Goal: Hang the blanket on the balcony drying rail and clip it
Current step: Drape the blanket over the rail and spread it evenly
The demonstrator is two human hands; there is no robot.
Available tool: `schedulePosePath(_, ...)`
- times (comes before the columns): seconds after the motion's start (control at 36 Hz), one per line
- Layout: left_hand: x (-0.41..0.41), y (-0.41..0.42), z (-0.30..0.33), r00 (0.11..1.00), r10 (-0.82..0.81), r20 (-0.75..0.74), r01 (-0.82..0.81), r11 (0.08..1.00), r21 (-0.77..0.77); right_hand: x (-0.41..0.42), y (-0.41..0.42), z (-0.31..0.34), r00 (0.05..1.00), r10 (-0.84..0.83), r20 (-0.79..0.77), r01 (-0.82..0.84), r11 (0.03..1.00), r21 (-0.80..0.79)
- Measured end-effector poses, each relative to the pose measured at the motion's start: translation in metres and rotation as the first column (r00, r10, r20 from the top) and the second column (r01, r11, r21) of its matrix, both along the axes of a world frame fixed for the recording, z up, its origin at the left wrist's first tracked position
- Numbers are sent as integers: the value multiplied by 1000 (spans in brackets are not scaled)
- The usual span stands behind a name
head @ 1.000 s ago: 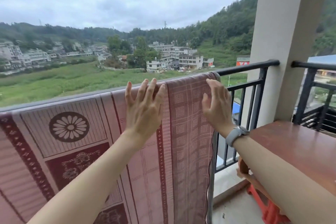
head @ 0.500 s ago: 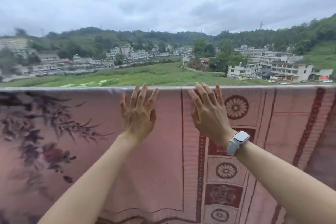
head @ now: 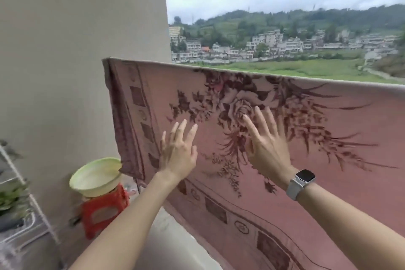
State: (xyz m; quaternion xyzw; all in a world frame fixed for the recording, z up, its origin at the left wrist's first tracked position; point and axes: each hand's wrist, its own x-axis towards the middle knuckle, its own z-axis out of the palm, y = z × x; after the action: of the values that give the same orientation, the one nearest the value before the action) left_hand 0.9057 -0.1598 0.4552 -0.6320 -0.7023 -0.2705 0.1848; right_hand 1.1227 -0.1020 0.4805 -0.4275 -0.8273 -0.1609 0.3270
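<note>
A pink blanket (head: 328, 138) with a dark rose pattern and a bordered edge hangs over the balcony rail, which it hides entirely; its top fold runs from the wall at the left down to the right edge of the view. My left hand (head: 177, 151) is flat with fingers spread, on or just in front of the cloth near its left border. My right hand (head: 267, 140), with a watch on the wrist, lies flat over the rose. Neither hand holds anything. No clip is in sight.
A beige wall (head: 76, 50) stands at the left, close to the blanket's left end. Below it a pale green basin (head: 96, 176) sits on a red plastic stool (head: 105, 212). A white wire rack (head: 28, 199) with plants is at the far left.
My view has swung left along the rail from the blanket's right end to its left end. Both open hands have moved left along the cloth and lower down from the top fold.
</note>
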Motion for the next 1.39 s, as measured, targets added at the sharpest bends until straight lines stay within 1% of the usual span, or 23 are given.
schedulePosePath(0.08, -62, -11, -19, 994, 103, 18, -103, 994, -35, -75, 12, -16, 989, 129, 76, -127, 991, -33)
schedulePosePath(0.14, -104, -15, -28, 985, 165, 46, -162, 985, -51, -124, 23, -26, 975, 202, 93, -196, 978, -69)
schedulePosePath(0.19, -149, -13, -37, 973, 220, 66, -216, 975, -51, -175, 39, -36, 958, 274, 84, -266, 959, -94)
schedulePosePath(0.25, -175, -10, -37, 964, 250, 93, -246, 968, -49, -206, 51, -42, 942, 329, 67, -320, 941, -112)
schedulePosePath(0.36, -261, 24, -22, 942, 325, 83, -325, 946, -18, -301, 102, -41, 906, 424, 14, -420, 901, -111)
schedulePosePath(0.44, -325, 63, 2, 932, 352, 88, -354, 935, 14, -370, 145, -25, 880, 475, -13, -474, 876, -92)
schedulePosePath(0.5, -364, 89, 18, 929, 353, 111, -359, 933, 40, -414, 173, -12, 878, 477, -33, -478, 875, -77)
schedulePosePath(0.56, -398, 110, 29, 927, 344, 150, -356, 933, 62, -455, 196, 1, 878, 479, -26, -479, 876, -60)
schedulePosePath(0.67, -462, 143, 43, 931, 328, 163, -343, 936, 81, -532, 233, 18, 869, 494, 23, -494, 869, -8)
schedulePosePath(0.75, -514, 170, 53, 927, 303, 221, -331, 938, 101, -583, 260, 28, 880, 470, 75, -474, 879, 54)
schedulePosePath(0.86, -581, 214, 62, 933, 256, 253, -295, 947, 130, -645, 294, 45, 898, 429, 101, -439, 889, 130)
schedulePosePath(0.94, -635, 256, 69, 933, 188, 308, -243, 958, 153, -692, 321, 55, 922, 366, 125, -385, 897, 218)
schedulePosePath(1.06, -696, 316, 78, 918, 70, 391, -149, 973, 175, -751, 354, 71, 971, 234, 58, -238, 897, 372)
schedulePosePath(1.14, -734, 359, 88, 915, -8, 404, -61, 985, 159, -786, 379, 85, 997, 61, 40, -72, 890, 450)
schedulePosePath(1.19, -754, 386, 96, 915, -19, 402, -40, 990, 138, -803, 393, 94, 998, -44, 41, 20, 886, 463)
schedulePosePath(1.28, -776, 425, 107, 906, 46, 420, -84, 994, 73, -821, 409, 106, 988, -149, 34, 119, 892, 436)
schedulePosePath(1.33, -786, 449, 111, 868, 39, 496, -74, 996, 50, -832, 417, 110, 982, -185, 35, 155, 901, 405)
schedulePosePath(1.39, -792, 469, 113, 802, -41, 596, -36, 993, 117, -840, 425, 112, 978, -203, 41, 170, 903, 394)
